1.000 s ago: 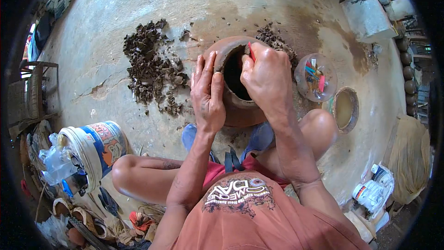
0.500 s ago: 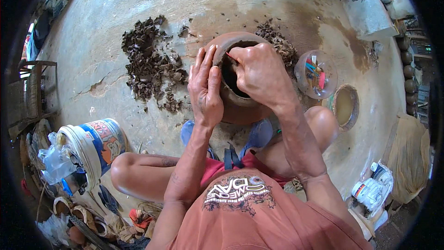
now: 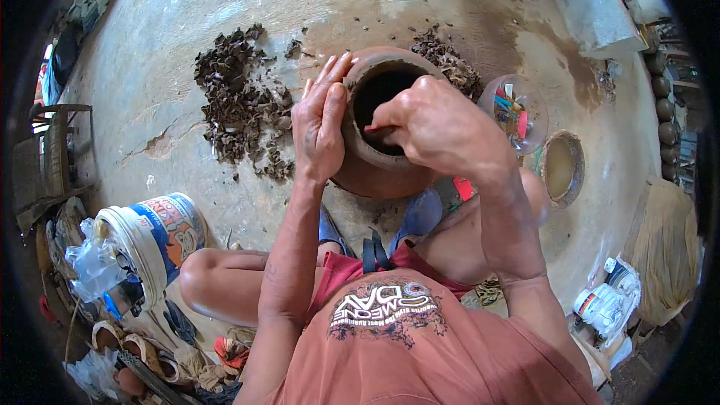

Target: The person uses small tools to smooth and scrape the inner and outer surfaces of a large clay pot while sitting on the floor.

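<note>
A brown clay pot point(image 3: 379, 172) stands on the concrete floor in front of my knees, its dark mouth facing up. My left hand point(image 3: 321, 124) lies flat against the pot's left outer wall, fingers stretched up to the rim. My right hand point(image 3: 435, 127) is bent over the rim with its fingers pinched on a small reddish tool point(image 3: 373, 129) that presses on the inner wall of the mouth.
Dark clay shavings point(image 3: 240, 105) lie in a heap left of the pot, a smaller heap point(image 3: 450, 60) behind it. A clear bowl of small tools point(image 3: 514, 109) and a bowl of muddy water point(image 3: 562, 169) sit at right. A white bucket point(image 3: 150, 244) lies lower left.
My right hand has dropped from above the rim down into the pot's mouth and moved toward its near side. My left hand stays on the outer wall.
</note>
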`<state>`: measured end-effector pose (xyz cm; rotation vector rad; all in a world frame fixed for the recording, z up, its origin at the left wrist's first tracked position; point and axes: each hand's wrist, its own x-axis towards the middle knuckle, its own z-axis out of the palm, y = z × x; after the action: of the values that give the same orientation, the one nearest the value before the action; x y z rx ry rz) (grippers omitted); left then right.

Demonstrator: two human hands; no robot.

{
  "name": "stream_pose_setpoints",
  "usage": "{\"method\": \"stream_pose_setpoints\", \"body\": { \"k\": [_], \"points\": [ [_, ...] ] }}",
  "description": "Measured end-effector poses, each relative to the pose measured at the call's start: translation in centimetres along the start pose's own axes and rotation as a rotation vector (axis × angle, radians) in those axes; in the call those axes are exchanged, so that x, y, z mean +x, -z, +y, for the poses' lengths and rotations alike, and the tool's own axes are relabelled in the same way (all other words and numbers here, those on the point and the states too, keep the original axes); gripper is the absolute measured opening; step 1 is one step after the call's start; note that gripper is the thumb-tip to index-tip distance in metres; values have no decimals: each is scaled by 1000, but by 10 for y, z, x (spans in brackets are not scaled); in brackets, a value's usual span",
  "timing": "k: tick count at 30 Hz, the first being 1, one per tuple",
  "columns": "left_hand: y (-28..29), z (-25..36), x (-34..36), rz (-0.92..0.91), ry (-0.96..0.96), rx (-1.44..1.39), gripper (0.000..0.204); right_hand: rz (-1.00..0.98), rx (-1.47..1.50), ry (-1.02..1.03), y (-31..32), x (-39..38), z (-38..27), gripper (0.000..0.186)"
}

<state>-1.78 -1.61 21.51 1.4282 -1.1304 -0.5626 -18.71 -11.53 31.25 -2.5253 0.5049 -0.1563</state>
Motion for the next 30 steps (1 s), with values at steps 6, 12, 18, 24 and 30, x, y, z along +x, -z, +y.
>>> {"method": "stream_pose_setpoints", "body": {
  "k": [6,12,18,24,30],
  "points": [
    [-4,0,-12,250,22,-138,47,274,-115,-197,-12,14,-7,15],
    [-19,16,-33,166,31,238,52,325,-49,-209,-26,17,-9,16],
    [-13,13,-23,140,-10,205,50,289,40,-81,-28,19,-9,9],
    [-11,10,-9,96,-34,123,47,159,-8,-59,-21,17,-7,18],
    [-2,4,11,-50,-61,80,51,109,-14,-5,-18,13,-3,22]
  ]
}}
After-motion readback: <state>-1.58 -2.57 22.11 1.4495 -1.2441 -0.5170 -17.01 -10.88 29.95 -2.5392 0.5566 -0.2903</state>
